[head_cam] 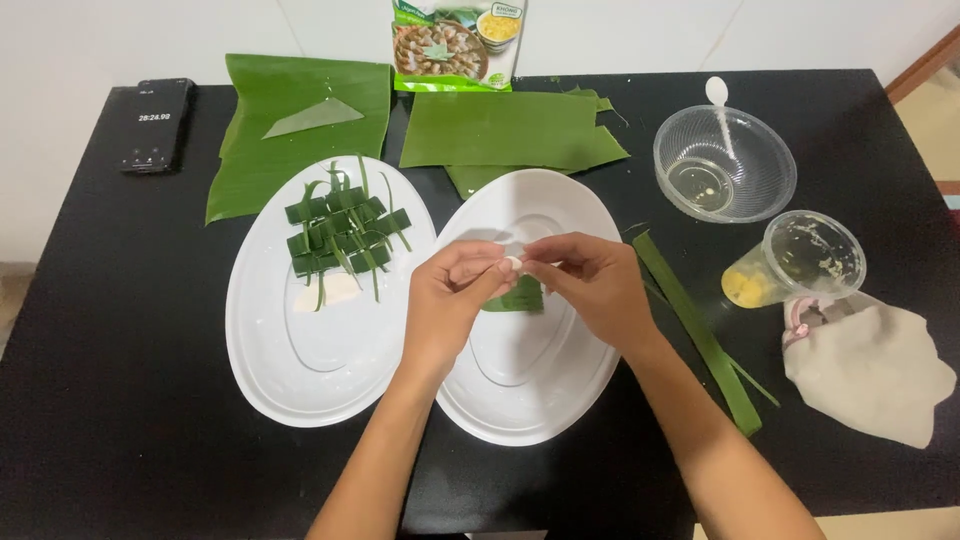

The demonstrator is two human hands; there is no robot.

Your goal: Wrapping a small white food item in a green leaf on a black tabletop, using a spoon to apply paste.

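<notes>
I take the right plate [560, 400] as my landmark. Above its middle I see my left hand [450, 300] and right hand [595, 280] meeting, fingertips of both pinched on a small white dough lump [512, 264]. Under the hands, on the plate, lies a folded leaf piece [520, 297].

Just left of the plate, touching rims, sits the left plate [270, 370]; it carries a stack of green leaf parcels [345, 232] tied with thin strips, and a white dab [335, 290] just nearer than the stack.

Right of the plate, a long leaf strip [700, 335] lies on the black table [120, 400]. Farther right are a grey cloth [875, 370] and a clear cup [800, 260] with yellow filling.

Beyond the plate lie banana leaf sheets [505, 130], another leaf [270, 130] to the far left, a clear bowl [765, 150] with a white spoon [720, 105] to the far right, and a food packet [455, 45] at the wall. A phone [155, 125] lies at the far left corner.
</notes>
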